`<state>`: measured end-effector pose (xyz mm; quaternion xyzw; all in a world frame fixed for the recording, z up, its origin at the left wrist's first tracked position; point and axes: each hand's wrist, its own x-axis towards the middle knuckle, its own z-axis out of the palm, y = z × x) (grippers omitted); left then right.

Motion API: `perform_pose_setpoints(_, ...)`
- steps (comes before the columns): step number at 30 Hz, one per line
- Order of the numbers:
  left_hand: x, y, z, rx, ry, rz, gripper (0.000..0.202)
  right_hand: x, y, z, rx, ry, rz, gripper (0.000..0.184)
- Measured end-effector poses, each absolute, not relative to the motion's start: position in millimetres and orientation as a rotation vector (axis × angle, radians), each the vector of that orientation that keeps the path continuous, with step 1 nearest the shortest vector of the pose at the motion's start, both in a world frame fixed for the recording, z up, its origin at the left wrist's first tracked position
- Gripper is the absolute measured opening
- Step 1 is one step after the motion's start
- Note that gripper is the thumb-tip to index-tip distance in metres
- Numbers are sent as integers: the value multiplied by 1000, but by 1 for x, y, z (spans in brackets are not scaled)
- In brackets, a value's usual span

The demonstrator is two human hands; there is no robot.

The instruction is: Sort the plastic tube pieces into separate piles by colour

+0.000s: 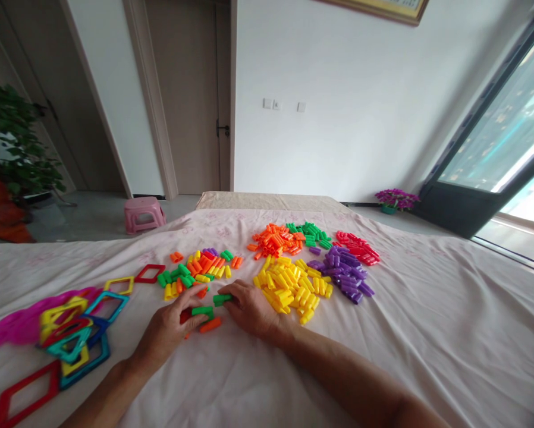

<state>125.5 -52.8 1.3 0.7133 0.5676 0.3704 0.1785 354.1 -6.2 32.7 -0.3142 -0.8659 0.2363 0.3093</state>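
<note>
My left hand (173, 321) is closed around a green plastic tube piece (203, 311), with a bit of red showing by its fingers. My right hand (251, 309) pinches another green tube piece (221, 299), a small gap apart from the first. An orange tube piece (210, 324) lies on the cloth just below them. Beyond my left hand is a mixed pile (200, 266) of green, orange, yellow and purple pieces. Right of my right hand spreads a yellow pile (294, 282). Behind it are an orange pile (276, 239), a green pile (310, 233), a purple pile (345, 270) and a red pile (358, 246).
A pale floral cloth (405, 356) with wrinkles covers the surface. At left lie coloured square and diamond frames (26, 395) overlapping a magenta plastic piece (15, 324). Beyond stand a pink stool (144, 214), a door (184, 101) and a flowerpot (388, 209).
</note>
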Motion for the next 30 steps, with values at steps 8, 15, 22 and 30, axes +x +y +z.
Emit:
perform_pose_setpoints(8,130,-55,6,1981,1583,1044,58,354,-14,43,-772,-2378,665,31)
perform_pose_setpoints(15,129,-53,1,2044,1549,1034,52,353,-12,37,-647,-2455,680,40)
perform_pose_setpoints(22,134,-57,3,2137,1523,1022,43,353,-12,34,-625,-2438,722,34)
perform_pose_setpoints(30,134,-56,1,2188,1505,1037,46,353,-15,37,-656,-2436,702,29)
